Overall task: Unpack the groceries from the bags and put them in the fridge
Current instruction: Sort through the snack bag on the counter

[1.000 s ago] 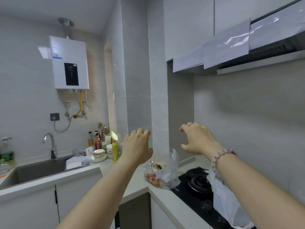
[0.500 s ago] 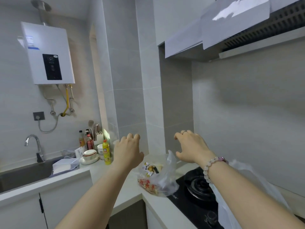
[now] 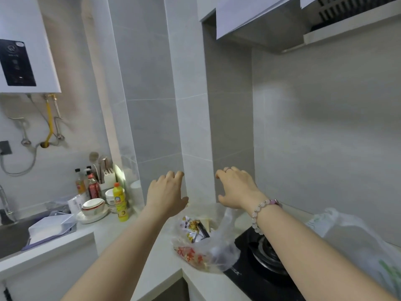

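One clear bag [image 3: 213, 249], left hand [image 3: 166, 196], right hand [image 3: 237, 187] above; empty

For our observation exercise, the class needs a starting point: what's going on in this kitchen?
A person reaches both bare arms over the counter toward a clear bag of groceries lying beside the stove. The left grip and right grip hover just over it, fingers loosely curled, holding nothing. A second white bag sits at the right, untouched. No fridge is in view.

White countertop [image 3: 130, 231], L-shaped | 6 o'clock: clear grocery bag [image 3: 208, 250] on corner | 5: black gas hob [image 3: 260, 268] | 4: white plastic bag [image 3: 355, 242] | 8: yellow bottle [image 3: 120, 203], stacked bowls [image 3: 92, 207]
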`<state>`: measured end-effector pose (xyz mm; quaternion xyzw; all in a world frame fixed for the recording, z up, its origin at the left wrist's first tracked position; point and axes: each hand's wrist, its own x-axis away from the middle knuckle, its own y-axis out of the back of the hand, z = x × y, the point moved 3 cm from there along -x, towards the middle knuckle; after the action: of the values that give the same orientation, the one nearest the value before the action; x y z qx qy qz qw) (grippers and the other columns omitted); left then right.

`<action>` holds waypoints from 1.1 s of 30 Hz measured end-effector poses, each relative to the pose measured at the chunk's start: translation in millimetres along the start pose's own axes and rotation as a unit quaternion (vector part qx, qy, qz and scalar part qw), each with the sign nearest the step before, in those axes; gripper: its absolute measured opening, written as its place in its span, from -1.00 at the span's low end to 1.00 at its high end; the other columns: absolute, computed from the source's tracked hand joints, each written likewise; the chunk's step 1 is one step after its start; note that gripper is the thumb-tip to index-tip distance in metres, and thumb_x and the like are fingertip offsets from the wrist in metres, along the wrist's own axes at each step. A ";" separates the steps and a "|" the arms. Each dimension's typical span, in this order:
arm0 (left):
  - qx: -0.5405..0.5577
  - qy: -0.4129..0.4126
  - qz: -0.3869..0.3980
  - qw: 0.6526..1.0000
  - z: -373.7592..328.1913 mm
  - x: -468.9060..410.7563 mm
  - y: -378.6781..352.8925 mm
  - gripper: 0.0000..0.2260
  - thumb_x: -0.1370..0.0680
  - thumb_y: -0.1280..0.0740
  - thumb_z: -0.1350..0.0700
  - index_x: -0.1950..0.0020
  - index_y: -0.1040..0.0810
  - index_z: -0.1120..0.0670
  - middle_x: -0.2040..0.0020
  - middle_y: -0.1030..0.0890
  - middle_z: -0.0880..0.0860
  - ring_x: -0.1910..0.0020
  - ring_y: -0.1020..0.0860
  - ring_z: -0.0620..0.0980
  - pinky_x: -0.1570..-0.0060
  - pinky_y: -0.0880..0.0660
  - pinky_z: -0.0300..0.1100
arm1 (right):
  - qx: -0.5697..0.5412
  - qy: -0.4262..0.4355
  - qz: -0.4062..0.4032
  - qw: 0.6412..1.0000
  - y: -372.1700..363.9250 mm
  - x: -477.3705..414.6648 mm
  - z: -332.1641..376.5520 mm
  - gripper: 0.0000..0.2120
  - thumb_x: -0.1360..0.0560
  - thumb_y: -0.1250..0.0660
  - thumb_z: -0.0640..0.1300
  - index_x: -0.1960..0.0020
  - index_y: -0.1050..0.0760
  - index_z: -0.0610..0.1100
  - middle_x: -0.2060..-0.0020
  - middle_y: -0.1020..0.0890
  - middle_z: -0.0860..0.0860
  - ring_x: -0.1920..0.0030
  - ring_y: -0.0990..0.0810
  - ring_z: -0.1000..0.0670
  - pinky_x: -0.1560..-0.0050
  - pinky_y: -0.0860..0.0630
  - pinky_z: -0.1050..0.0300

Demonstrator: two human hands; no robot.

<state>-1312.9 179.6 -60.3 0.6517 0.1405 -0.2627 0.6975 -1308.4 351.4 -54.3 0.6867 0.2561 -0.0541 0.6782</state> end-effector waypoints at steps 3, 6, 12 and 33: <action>0.020 -0.010 0.004 1.000 13.4 -42.9 -20.8 -0.43 -0.50 -0.30 -0.13 -0.43 -0.20 0.02 -0.27 -0.43 0.04 -0.19 -0.47 0.08 -0.02 -0.41 -0.10 | 0.001 -0.012 -0.006 1.000 -14.7 -40.8 0.3 -0.54 -0.47 -0.31 -0.02 -0.32 -0.34 -0.11 -0.21 -0.47 -0.06 -0.24 -0.40 -0.06 -0.20 -0.36 0.04; 0.040 -0.033 0.016 0.999 22.8 -77.0 -46.2 -0.45 -0.51 -0.29 -0.12 -0.42 -0.21 0.02 -0.25 -0.44 0.06 -0.16 -0.48 0.09 -0.02 -0.44 -0.09 | 0.001 -0.031 0.005 1.000 -34.9 -75.3 0.8 -0.55 -0.47 -0.30 -0.03 -0.32 -0.34 -0.11 -0.21 -0.47 -0.06 -0.24 -0.40 -0.06 -0.19 -0.36 0.05; 0.086 -0.081 0.075 0.990 35.0 -94.0 -127.4 -0.45 -0.53 -0.27 -0.10 -0.45 -0.17 0.00 -0.28 -0.39 0.04 -0.19 -0.46 0.07 0.01 -0.47 -0.10 | 0.000 -0.032 0.092 0.995 -113.0 -109.1 24.7 -0.54 -0.49 -0.30 -0.05 -0.35 -0.34 -0.10 -0.23 -0.45 -0.07 -0.26 -0.38 -0.07 -0.22 -0.35 0.03; 0.065 -0.118 0.341 0.930 17.8 -64.8 -312.2 -0.47 -0.54 -0.28 0.06 -0.46 -0.18 0.10 -0.42 -0.25 0.08 -0.34 -0.29 0.08 -0.27 -0.33 -0.10 | -0.009 -0.116 0.404 0.907 -296.0 -110.2 34.3 -0.57 -0.53 -0.24 -0.01 -0.33 -0.37 -0.18 -0.28 -0.43 -0.11 -0.30 -0.39 -0.09 -0.20 -0.43 0.08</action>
<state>-1540.4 170.2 -284.2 0.6687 -0.1908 -0.0931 0.7125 -1520.0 272.7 -277.8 0.7142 -0.1233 0.1478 0.6729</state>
